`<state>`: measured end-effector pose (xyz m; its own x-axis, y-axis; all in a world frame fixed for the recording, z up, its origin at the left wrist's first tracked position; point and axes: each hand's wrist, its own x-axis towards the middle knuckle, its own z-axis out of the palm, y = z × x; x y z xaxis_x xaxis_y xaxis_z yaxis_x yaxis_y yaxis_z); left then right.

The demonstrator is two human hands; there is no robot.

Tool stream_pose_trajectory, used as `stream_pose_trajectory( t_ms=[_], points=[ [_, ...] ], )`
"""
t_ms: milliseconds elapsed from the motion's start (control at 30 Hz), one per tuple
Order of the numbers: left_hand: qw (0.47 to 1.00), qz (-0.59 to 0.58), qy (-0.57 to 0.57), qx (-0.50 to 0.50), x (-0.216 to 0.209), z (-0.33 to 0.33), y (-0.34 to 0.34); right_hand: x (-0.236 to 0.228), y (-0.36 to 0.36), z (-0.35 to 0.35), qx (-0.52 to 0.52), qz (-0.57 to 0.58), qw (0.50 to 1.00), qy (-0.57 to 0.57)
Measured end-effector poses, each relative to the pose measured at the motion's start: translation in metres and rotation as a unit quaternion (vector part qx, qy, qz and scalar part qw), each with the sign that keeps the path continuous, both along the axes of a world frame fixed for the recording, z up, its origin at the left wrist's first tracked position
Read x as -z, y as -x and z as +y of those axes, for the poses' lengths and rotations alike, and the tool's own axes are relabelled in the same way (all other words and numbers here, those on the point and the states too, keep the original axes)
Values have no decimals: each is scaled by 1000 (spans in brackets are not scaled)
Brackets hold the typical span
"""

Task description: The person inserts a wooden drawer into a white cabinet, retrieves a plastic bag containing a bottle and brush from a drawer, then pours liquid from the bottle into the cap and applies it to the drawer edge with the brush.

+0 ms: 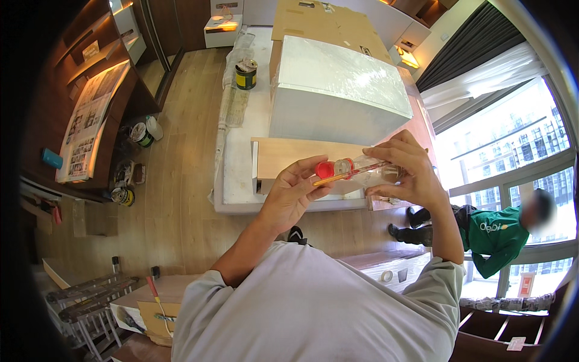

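two bare hands meet over a low white platform (240, 166), seen from the wearer's head. the left hand (284, 202) pinches a thin orange-and-red stick (329, 180) between thumb and fingers; a red cap (324, 169) sits at its fingertips, though whether the hand holds it is unclear. the right hand (417, 175) is curled around a clear plastic bottle (365, 179), which lies tilted sideways, neck toward the left hand, its far end partly covered by fingers. the stick crosses in front of the bottle.

just beyond the hands, a wood-faced panel (301, 155) and a big white block wrapped in film (341, 81) fill most of the platform, with cardboard (332, 27) behind. a black-and-yellow tin (246, 75) stands near the platform's left edge. more tins (141, 135) crowd the floor by a wooden desk on the left, where a blue box (52, 158) rests. a folding stepladder (90, 301) blocks the lower left. at right, a co-worker in a green shirt (496, 234) stands beside tall windows (503, 142).
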<state>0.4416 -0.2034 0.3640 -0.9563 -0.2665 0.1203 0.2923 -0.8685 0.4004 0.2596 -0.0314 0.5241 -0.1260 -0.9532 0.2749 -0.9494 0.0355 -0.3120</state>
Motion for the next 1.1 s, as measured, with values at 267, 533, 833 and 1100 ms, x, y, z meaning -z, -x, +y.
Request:
stream_pose_trajectory(
  t_ms=[267,533,833,1100],
  points=[
    [999,-4,32,24,-14,0,4,-25,0,-2,-9,33,999,-21],
    [999,4,49,14,-15,-1,8,-35,2,-2,-8,42,998,-46],
    [997,-5,72,-1,-14,-2,9,-36,2,-2,-1,43,998,-55],
    [997,-2,81,6,-16,-2,8,-39,0,-2,4,47,997,-54]
  ],
)
